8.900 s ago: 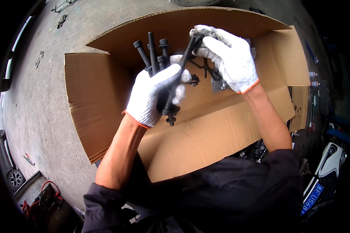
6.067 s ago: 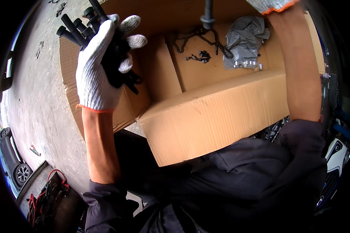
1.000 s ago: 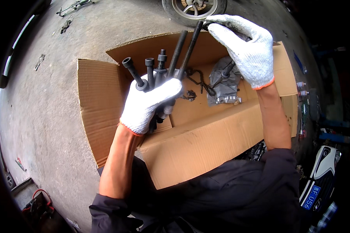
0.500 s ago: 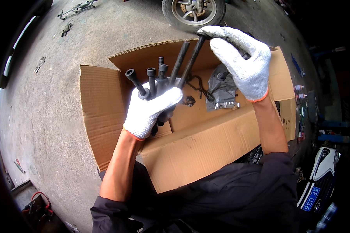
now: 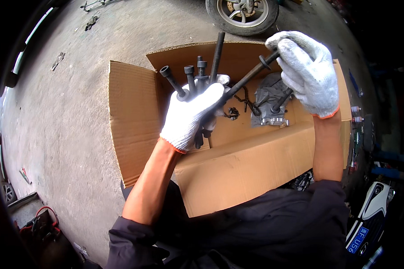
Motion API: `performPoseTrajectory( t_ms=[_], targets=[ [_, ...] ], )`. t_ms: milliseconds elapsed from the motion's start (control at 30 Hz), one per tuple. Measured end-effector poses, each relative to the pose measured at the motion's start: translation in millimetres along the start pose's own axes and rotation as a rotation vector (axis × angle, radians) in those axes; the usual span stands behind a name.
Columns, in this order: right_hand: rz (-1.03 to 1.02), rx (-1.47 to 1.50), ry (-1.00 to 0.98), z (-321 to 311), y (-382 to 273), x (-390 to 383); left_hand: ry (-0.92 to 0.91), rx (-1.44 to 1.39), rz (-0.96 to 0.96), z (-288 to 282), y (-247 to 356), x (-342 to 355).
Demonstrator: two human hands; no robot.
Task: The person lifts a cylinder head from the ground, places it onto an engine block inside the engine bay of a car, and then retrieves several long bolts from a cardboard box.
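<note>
Concrete floor [image 5: 76, 134] lies under our open cardboard box [image 5: 238, 166]. Our left hand [image 5: 191, 117] has its grip clenched around a bunch of long black bolts [image 5: 194, 78] above the box; our right hand [image 5: 307, 74] grasps one bolt [image 5: 249, 78] by its head.

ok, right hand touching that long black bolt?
Touching. Head view: the right hand closes its gloved fingers around the long black bolt near its upper end.

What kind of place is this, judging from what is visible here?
Probably a vehicle repair workshop: a bare grey concrete floor, a small spoked wheel with a tyre standing on it, and long black steel bolts bundled in the white-gloved left hand over an open cardboard box.
</note>
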State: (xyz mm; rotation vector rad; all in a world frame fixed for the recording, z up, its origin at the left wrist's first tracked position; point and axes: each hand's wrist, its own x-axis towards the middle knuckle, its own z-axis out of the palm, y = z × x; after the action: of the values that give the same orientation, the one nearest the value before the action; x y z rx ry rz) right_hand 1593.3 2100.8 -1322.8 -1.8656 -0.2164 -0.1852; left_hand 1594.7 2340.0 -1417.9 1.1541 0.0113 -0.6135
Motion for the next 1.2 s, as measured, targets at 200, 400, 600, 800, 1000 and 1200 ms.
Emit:
performPoseTrajectory(
  t_ms=[200, 400, 600, 800, 1000, 1200],
  targets=[
    [-0.056, 0.048, 0.093, 7, -7, 4, 0.011, -0.186, -0.035, 1, 6, -4],
    [-0.278, -0.686, -0.73, 40, 35, -40, 0.052, -0.463, 0.025, -8, -5, 5],
    [0.197, -0.216, -0.466, 51, 8, -34, 0.099, -0.57, 0.099, -18, -9, 7],
    [-0.026, -0.089, -0.068, 36, 13, -23, 0.036, -0.635, 0.192, -25, -14, 10],
    [0.235, -0.183, -0.385, 67, 41, -44, 0.085, -0.683, 0.259, -23, -15, 11],
    [0.304, -0.137, -0.403, 108, 51, -66, 0.112, -0.656, 0.296, -27, -17, 10]
  ],
)
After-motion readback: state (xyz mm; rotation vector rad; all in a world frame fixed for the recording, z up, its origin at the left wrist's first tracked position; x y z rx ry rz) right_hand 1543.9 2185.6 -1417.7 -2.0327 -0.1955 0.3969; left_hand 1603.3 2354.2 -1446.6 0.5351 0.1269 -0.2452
